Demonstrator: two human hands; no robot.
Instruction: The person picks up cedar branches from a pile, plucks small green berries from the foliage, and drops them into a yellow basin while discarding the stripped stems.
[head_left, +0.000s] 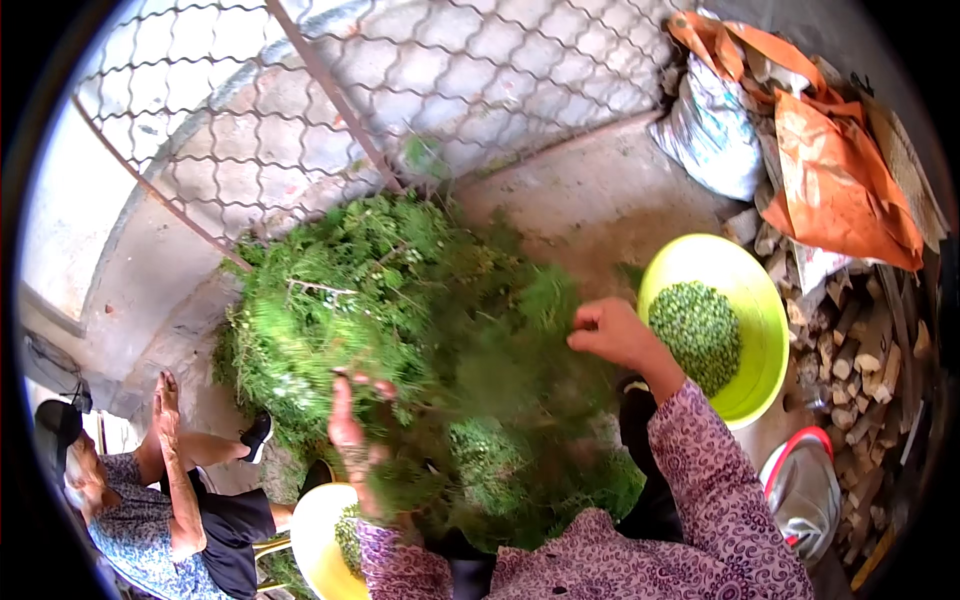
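Note:
A large heap of feathery green plants (390,240) lies in front of me, with more sprigs (490,465) down by my legs. My left hand (347,425) is among the plants at the heap's near side. Its fingers are smeared by motion, so a grip does not show. Green foliage around it and in the middle is blurred too. My right hand (615,335) is closed in a pinch beside the yellow-green tub (765,350); what its fingertips hold, if anything, is too small to make out. Small round green pods (695,335) lie in that tub.
On the left another person (165,510) sits with hands together, near a second yellow tub (315,545) of green pods. A wire mesh fence (350,110) stands beyond the heap. To the right are stacked firewood (850,370), a white sack (712,135), an orange sheet (835,180) and a grey-and-red bag (803,490).

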